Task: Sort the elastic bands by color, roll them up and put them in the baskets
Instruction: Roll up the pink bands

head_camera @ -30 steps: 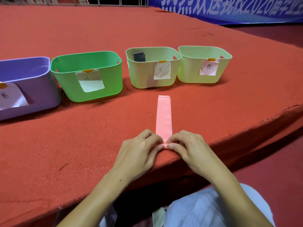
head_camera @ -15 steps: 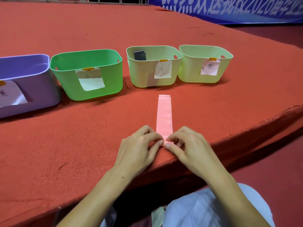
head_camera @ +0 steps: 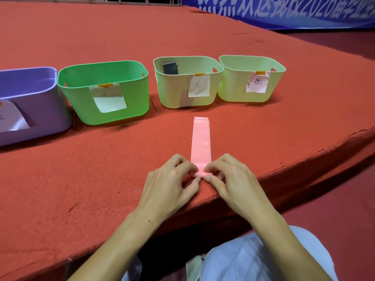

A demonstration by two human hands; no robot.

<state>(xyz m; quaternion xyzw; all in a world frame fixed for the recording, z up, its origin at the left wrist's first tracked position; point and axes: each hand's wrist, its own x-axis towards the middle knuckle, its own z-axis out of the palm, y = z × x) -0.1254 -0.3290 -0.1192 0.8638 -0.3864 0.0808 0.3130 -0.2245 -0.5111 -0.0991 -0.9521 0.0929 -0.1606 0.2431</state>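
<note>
A pink elastic band [head_camera: 200, 141] lies flat on the red carpet, pointing away from me, its near end rolled into a small coil. My left hand [head_camera: 172, 183] and my right hand [head_camera: 229, 179] both pinch that coil between thumb and fingertips. Four baskets stand in a row behind: a purple basket [head_camera: 40, 122], a green basket [head_camera: 134, 102], a pale green basket [head_camera: 172, 94] with a grey band [head_camera: 170, 68] inside, and another pale green basket [head_camera: 233, 86] with a pink paper label.
The carpeted platform's front edge [head_camera: 284, 171] runs diagonally just under my hands. A blue banner [head_camera: 284, 11] hangs at the back right. My knee in light trousers [head_camera: 253, 258] sits below the edge.
The coil at the band's near end has grown slightly thicker as both hands rolled it forward. The flat part looks a little shorter.
</note>
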